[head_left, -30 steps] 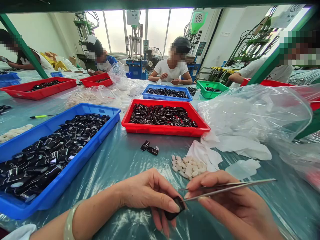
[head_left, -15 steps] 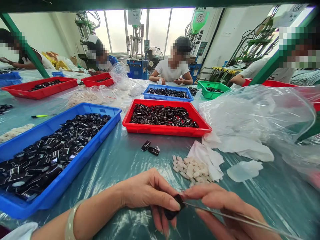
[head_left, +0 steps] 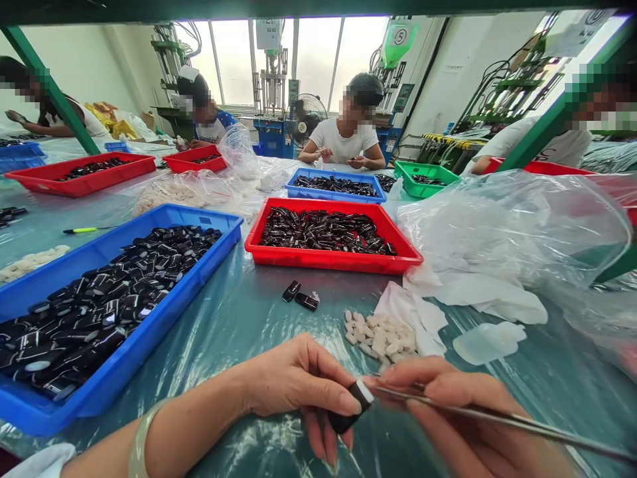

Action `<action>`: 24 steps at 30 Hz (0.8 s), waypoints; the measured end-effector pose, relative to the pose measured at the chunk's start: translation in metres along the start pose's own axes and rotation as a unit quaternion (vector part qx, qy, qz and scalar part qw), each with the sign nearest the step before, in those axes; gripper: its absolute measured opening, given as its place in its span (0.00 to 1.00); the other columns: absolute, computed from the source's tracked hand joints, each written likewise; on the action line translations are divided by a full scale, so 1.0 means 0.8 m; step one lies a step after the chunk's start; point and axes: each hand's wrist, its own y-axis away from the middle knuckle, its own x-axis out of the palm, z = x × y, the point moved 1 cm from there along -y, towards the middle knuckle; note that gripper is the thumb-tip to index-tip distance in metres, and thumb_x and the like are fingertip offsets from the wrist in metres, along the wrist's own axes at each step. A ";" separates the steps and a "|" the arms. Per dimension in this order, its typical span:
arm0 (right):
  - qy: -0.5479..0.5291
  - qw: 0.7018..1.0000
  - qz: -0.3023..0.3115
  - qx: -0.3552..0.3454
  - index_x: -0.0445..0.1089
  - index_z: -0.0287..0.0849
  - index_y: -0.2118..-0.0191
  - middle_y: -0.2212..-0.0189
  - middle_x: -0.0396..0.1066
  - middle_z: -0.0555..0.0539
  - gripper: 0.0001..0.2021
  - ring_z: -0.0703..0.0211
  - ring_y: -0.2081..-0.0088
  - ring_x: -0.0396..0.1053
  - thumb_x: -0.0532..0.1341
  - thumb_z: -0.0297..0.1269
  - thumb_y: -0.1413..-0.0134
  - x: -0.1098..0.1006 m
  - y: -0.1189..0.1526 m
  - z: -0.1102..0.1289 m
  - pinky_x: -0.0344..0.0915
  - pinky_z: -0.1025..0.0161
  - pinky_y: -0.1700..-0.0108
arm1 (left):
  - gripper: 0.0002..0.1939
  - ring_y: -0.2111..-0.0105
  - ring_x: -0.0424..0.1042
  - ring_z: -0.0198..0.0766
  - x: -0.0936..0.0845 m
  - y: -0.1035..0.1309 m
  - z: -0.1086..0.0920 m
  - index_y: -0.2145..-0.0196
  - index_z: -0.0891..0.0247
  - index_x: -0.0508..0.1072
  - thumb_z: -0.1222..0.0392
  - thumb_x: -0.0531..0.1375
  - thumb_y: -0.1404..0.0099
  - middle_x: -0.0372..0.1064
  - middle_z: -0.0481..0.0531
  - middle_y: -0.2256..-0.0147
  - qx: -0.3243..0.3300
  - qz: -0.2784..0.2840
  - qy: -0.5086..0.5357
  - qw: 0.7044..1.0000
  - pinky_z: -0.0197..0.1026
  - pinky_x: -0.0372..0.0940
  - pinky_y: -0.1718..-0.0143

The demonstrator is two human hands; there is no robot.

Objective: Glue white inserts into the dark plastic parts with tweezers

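Note:
My left hand (head_left: 303, 392) pinches a small black plastic part (head_left: 347, 413) between thumb and fingers; a white face shows at the part's upper right end. My right hand (head_left: 462, 411) grips a thin metal tool (head_left: 497, 419), its tip close to that white end. Just beyond my hands lies a pile of small whitish pieces (head_left: 383, 335), beside a crumpled white cloth (head_left: 415, 318). Two loose black parts (head_left: 306, 301) rest on the plastic-covered table (head_left: 209, 372).
A large blue tray (head_left: 199, 279) of black parts is at left, a red tray (head_left: 333, 262) ahead. Clear plastic bags (head_left: 512, 219) and a translucent bottle (head_left: 488, 342) lie at right. Several people sit around the table; green frame bars (head_left: 54, 93) cross the view.
The metal tool has shifted and tilted in my right hand, and a white end now shows on the black part. My left hand has barely moved.

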 end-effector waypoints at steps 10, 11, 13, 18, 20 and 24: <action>-0.077 0.984 -0.139 0.076 0.66 0.52 0.68 0.70 0.71 0.52 0.03 0.56 0.68 0.73 0.62 0.37 0.48 0.005 -0.008 0.001 0.74 0.61 0.68 | 0.12 0.80 0.72 0.32 -0.003 0.006 -0.001 0.68 0.70 0.75 0.58 0.63 0.47 0.71 0.53 0.71 0.013 -0.001 -0.023 1.000 0.30 0.66 0.79; -0.075 0.985 -0.139 0.076 0.66 0.52 0.68 0.70 0.71 0.52 0.04 0.56 0.68 0.73 0.62 0.37 0.49 0.002 -0.009 0.000 0.73 0.61 0.69 | 0.12 0.79 0.72 0.32 -0.004 0.007 -0.002 0.67 0.70 0.76 0.58 0.63 0.47 0.71 0.53 0.71 0.019 -0.003 -0.028 0.999 0.30 0.66 0.78; -0.073 0.986 -0.132 0.077 0.66 0.53 0.68 0.70 0.71 0.52 0.04 0.56 0.69 0.73 0.62 0.37 0.49 -0.001 -0.011 -0.002 0.73 0.61 0.69 | 0.13 0.78 0.72 0.33 -0.005 0.008 -0.004 0.65 0.69 0.75 0.58 0.63 0.47 0.71 0.53 0.69 0.036 -0.006 -0.028 0.999 0.31 0.67 0.78; -0.058 0.990 -0.097 0.084 0.67 0.52 0.69 0.71 0.72 0.52 0.02 0.59 0.70 0.72 0.62 0.39 0.48 -0.001 -0.009 -0.006 0.70 0.64 0.69 | 0.14 0.77 0.73 0.34 -0.002 0.008 -0.002 0.63 0.67 0.75 0.58 0.63 0.47 0.70 0.53 0.68 0.048 -0.001 -0.014 0.999 0.32 0.67 0.77; -0.012 0.991 -0.090 0.097 0.69 0.50 0.69 0.71 0.72 0.50 0.02 0.58 0.69 0.71 0.62 0.39 0.49 -0.002 -0.009 -0.009 0.70 0.64 0.68 | 0.14 0.78 0.73 0.34 0.001 0.006 -0.002 0.63 0.68 0.75 0.58 0.63 0.47 0.69 0.52 0.72 0.036 -0.001 -0.017 0.999 0.31 0.67 0.77; 0.033 0.980 -0.123 0.153 0.73 0.45 0.67 0.67 0.73 0.46 0.08 0.55 0.64 0.71 0.63 0.43 0.52 -0.013 -0.017 -0.015 0.70 0.63 0.63 | 0.15 0.78 0.73 0.35 0.004 0.001 -0.003 0.64 0.70 0.75 0.56 0.62 0.46 0.67 0.50 0.79 0.026 -0.052 -0.021 0.998 0.29 0.65 0.79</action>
